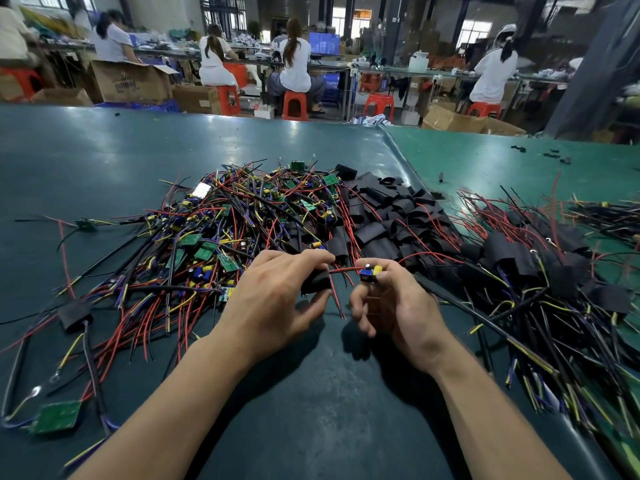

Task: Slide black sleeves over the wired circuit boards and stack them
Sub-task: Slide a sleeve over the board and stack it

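The left hand (277,292) pinches a black sleeve (316,281). The right hand (391,303) pinches a small board (369,273) by its top, just right of the sleeve. A red wire (344,270) runs from the board into the sleeve. Both sit low over the dark desk (311,393). Behind the sleeve is a big pile of wired boards (221,223). Loose sleeves (388,216) lie behind and to its right. Further right is the stack (540,271) of boards in sleeves.

Head view: looks forward-down, close over table (104,161), hall beyond.
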A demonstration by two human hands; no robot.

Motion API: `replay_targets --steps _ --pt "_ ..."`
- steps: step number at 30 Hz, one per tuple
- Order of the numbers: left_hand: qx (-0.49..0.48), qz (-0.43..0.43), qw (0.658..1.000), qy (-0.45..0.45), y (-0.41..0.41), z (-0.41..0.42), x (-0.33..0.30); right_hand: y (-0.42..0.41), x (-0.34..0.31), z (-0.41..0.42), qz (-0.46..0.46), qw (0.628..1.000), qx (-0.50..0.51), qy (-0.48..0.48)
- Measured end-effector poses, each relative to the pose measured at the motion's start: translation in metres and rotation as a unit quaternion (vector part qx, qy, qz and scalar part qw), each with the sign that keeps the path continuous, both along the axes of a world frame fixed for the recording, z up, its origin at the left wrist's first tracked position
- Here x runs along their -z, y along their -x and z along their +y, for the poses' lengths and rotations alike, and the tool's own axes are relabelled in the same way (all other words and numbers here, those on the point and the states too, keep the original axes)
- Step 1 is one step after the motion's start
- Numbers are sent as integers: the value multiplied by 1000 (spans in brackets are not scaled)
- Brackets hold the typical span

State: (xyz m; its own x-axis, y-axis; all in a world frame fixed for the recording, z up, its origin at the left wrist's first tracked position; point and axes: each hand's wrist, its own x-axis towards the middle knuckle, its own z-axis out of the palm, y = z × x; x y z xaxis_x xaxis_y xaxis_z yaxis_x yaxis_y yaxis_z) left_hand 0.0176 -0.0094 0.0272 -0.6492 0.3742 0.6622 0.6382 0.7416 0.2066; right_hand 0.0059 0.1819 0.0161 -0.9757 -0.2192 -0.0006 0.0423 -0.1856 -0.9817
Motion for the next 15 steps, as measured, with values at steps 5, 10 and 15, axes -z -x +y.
replay_targets --steps 5,10,15 --pt "3 -40 999 20 -1 -4 -1 -1 -2 0 -32 999 -22 32" --pt "20 -100 995 8 -1 -4 -1 -1 -9 9 -58 992 -53 97" --pt "29 -89 996 3 -3 -5 -1 1 -9 8 -31 995 -48 86"
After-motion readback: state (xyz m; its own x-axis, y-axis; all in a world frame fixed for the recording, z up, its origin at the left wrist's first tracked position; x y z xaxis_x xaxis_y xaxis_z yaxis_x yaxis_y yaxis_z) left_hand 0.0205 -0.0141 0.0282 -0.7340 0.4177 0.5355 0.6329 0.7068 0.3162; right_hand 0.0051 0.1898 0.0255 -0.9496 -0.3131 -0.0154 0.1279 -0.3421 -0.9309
